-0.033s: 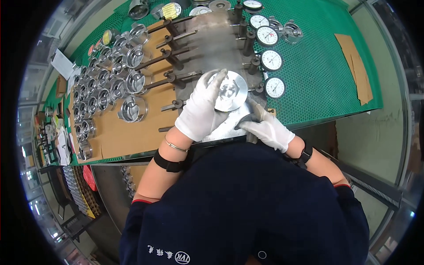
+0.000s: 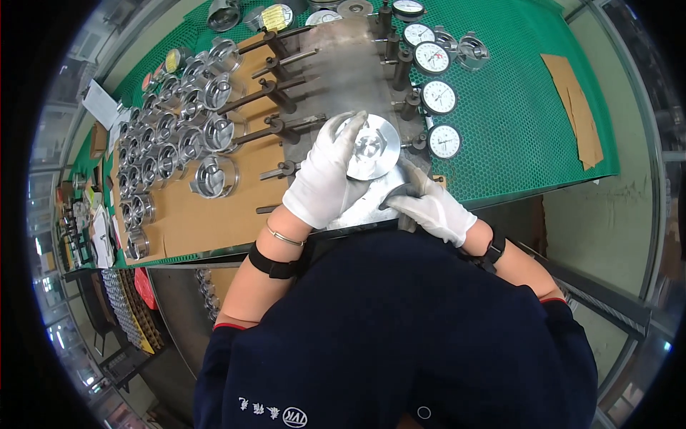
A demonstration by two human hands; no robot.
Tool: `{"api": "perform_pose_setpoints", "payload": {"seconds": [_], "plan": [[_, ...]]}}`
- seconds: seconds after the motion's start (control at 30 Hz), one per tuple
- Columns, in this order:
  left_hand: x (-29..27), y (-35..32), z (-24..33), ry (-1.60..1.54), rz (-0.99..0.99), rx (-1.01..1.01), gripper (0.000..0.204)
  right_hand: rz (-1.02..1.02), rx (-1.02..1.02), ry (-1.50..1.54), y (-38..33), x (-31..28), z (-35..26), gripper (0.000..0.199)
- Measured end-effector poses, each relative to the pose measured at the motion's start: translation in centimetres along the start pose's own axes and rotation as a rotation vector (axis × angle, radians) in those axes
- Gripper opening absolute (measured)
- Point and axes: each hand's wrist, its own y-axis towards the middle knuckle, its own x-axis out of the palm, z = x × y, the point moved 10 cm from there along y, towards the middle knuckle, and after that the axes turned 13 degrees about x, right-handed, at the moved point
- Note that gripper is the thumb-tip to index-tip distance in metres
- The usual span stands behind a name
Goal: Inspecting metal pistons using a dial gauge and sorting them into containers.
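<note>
My gloved left hand [image 2: 321,175] is closed around a shiny round metal piston [image 2: 377,150], its flat disc-like face turned up with a recessed shape in the middle. Beside it, my gloved right hand [image 2: 437,211] curls its fingers and thumb about a dark curved piece [image 2: 400,193], mostly hidden by the glove. Below the piston shows a bright metal surface [image 2: 363,206]. Both hands are at the near end of a grey metal plate [image 2: 350,82]. White-faced dial gauges [image 2: 444,141] line its right side, and dark posts with rods [image 2: 284,130] its left.
Rows of pistons [image 2: 214,176] stand on brown cardboard [image 2: 207,229] to the left. A green perforated mat [image 2: 507,136] covers the bench, with a cardboard strip [image 2: 572,107] at the right. More round metal parts [image 2: 225,14] sit at the back.
</note>
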Motion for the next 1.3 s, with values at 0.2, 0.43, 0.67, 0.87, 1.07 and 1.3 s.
{"api": "perform_pose_setpoints", "payload": {"seconds": [0.2, 0.43, 0.67, 0.87, 1.07, 1.3], "plan": [[0.2, 0.1, -0.3, -0.007, 0.004, -0.021, 0.094, 0.053, -0.065, -0.058, 0.9, -0.6, 0.4, 0.089], [-0.2, 0.1, 0.1, -0.008, 0.042, -0.035, 0.085, -0.042, 0.055, 0.044, 0.1, -0.1, 0.4, 0.092], [-3.4, 0.3, 4.6, -0.532, 0.056, -0.212, 0.054, 0.296, -0.611, -0.164, -5.7, -6.1, -8.3, 0.045], [-12.6, -7.3, -5.9, 0.397, 0.35, -0.387, 0.056, 0.639, -0.438, 0.425, -2.9, -23.5, -3.0, 0.028], [-12.2, -18.6, -14.6, 0.753, -0.17, -0.851, 0.054, 0.745, 0.055, 0.484, 9.4, -40.7, 5.9, 0.023], [-12.5, -16.9, -13.2, 1.037, -0.285, -1.124, 0.042, 0.63, 0.006, 0.768, 17.9, -46.9, 4.7, 0.024]]}}
